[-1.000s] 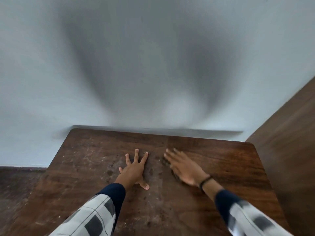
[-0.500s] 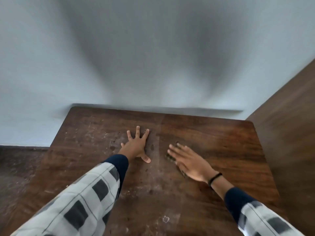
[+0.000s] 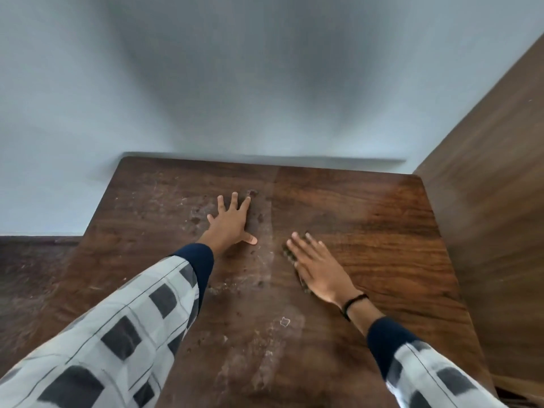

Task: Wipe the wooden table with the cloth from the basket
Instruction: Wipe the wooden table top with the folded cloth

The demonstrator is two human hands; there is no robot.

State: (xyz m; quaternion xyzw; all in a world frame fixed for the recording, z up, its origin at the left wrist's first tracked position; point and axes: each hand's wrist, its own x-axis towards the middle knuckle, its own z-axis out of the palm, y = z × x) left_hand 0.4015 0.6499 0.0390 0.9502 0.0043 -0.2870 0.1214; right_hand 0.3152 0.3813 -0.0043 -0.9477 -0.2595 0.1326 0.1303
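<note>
The wooden table [image 3: 368,207] is dark brown, with dusty streaks and crumbs down its middle. My left hand [image 3: 231,223] lies flat on it, fingers spread, holding nothing. My right hand [image 3: 319,267] presses flat on a small dark cloth [image 3: 290,254], which shows only as a rough edge along the hand's left side. The right half of the table looks cleaner and glossier than the left. No basket is in view.
A pale blue-grey wall [image 3: 265,83] stands right behind the table's far edge. A tall wooden panel [image 3: 494,187] rises along the table's right side. Dark floor [image 3: 32,275] lies to the left. A small white mark [image 3: 285,321] sits near the table's middle.
My right hand has slid the cloth back toward me along the table's middle. My left hand has stayed planted. The view has tilted downward, showing more of the near table.
</note>
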